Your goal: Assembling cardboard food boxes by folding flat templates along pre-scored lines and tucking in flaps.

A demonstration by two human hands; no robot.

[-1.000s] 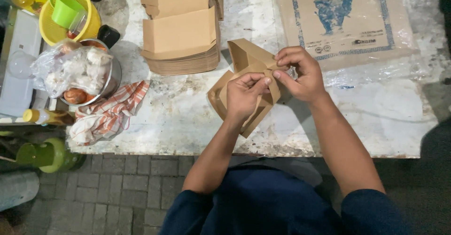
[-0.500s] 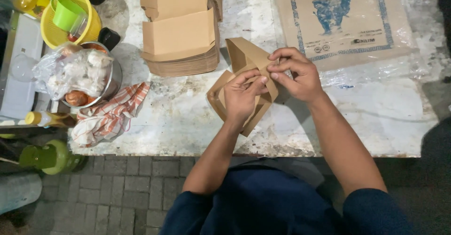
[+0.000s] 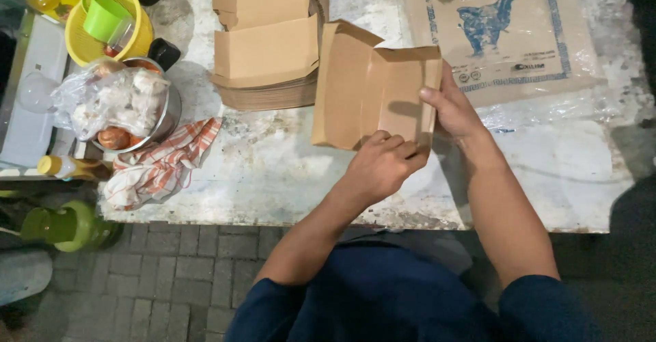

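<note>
A brown cardboard food box (image 3: 365, 86) lies open and spread out on the worn white table (image 3: 287, 171), its lid flap towards the left. My left hand (image 3: 383, 168) presses on the box's near edge with fingers curled. My right hand (image 3: 454, 110) grips the box's right wall, thumb on the inside. Both hands hold the same box.
A stack of flat brown boxes (image 3: 266, 48) sits just left of it. A large printed brown paper pack (image 3: 509, 31) lies at the back right. At the left are a checked cloth (image 3: 160, 168), a metal pot with bagged food (image 3: 119, 106) and a yellow bowl with a green cup (image 3: 106, 17).
The box was folded small and pinched between both hands; now it is opened out wide and flat, with my hands moved apart to its near edge and right wall.
</note>
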